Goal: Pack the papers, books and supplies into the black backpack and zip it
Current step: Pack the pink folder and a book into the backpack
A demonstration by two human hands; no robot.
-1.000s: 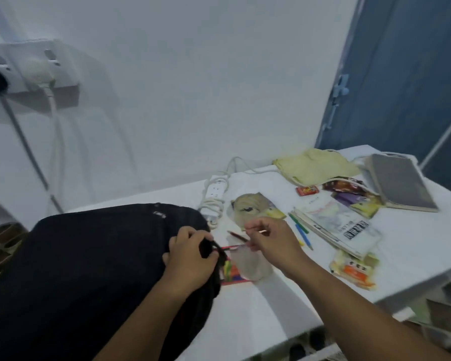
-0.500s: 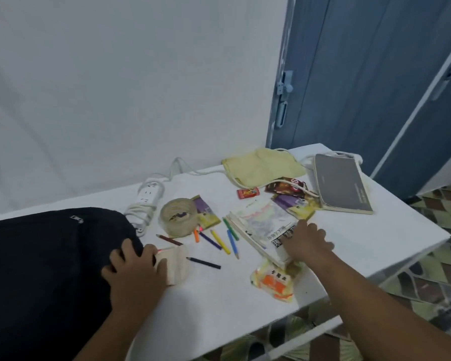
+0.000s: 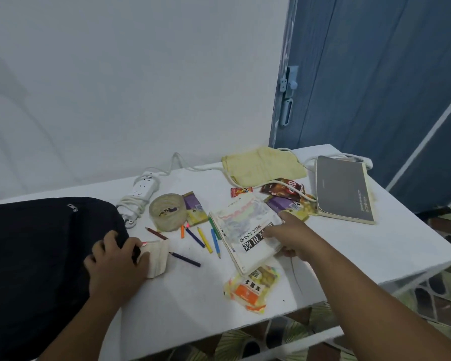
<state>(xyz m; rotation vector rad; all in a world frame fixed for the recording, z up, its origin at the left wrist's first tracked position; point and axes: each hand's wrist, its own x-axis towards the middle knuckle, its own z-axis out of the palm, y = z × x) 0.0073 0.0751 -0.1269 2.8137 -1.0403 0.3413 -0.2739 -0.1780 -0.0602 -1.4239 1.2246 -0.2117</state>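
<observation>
The black backpack (image 3: 37,256) lies at the left of the white table (image 3: 375,246). My left hand (image 3: 115,264) grips its right edge, next to a small cream pouch (image 3: 158,256). My right hand (image 3: 294,238) has closed on the near right edge of a white paperback book (image 3: 245,227), thumb on the cover and fingers under it, and that edge is tilted up. Several coloured pencils (image 3: 201,237) lie between pouch and book. A grey notebook (image 3: 341,190) sits at the far right.
A tape roll (image 3: 167,212), a white power strip (image 3: 142,191) with coiled cord, a yellow cloth (image 3: 263,166), snack wrappers (image 3: 284,190) and an orange snack bag (image 3: 250,289) lie about. Behind the table stand a white wall and a blue door (image 3: 375,74).
My right hand left the pencil near the pouch, went right to the white book, and now grips and tilts its edge. The view swung right. My left hand stayed on the backpack.
</observation>
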